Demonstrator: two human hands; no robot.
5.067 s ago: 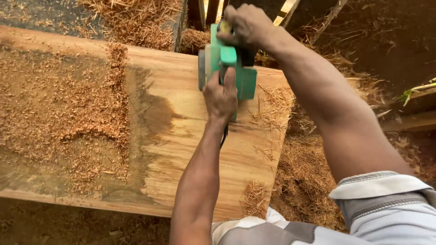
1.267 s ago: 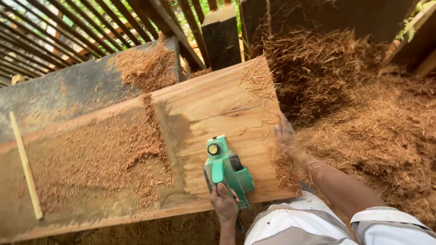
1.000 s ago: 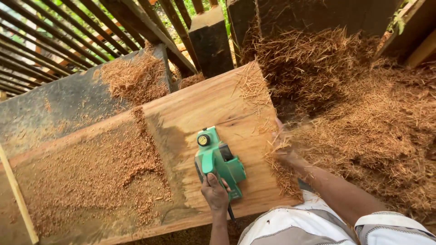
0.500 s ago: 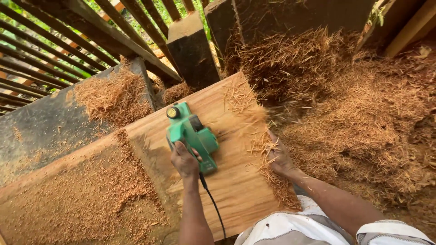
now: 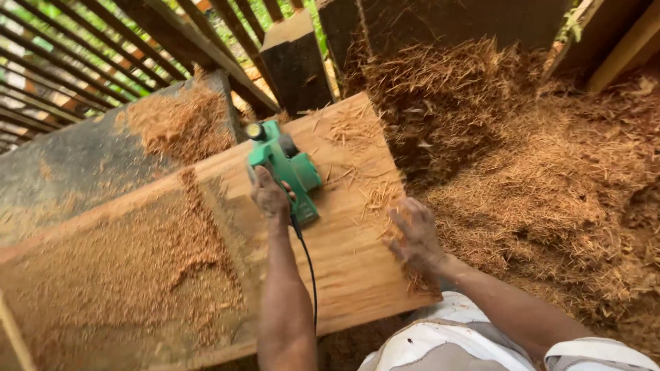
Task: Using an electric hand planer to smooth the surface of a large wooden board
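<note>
Left hand (image 5: 269,196) at frame centre, fingers curled shut, arm straight; right hand (image 5: 414,233) lower right, fingers spread flat.

**Plank and what lies on it**

A broad wooden plank (image 5: 344,275) runs from the lower left to the upper right. A green electric planer (image 5: 285,168) sits near its far edge. Sawdust (image 5: 130,268) covers the left part thickly. Loose shavings (image 5: 375,199) lie along the right end, by its edge.

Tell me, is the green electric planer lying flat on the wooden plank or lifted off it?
Flat: green electric planer rests sole-down on the wooden plank, left hand gripping it.
</note>
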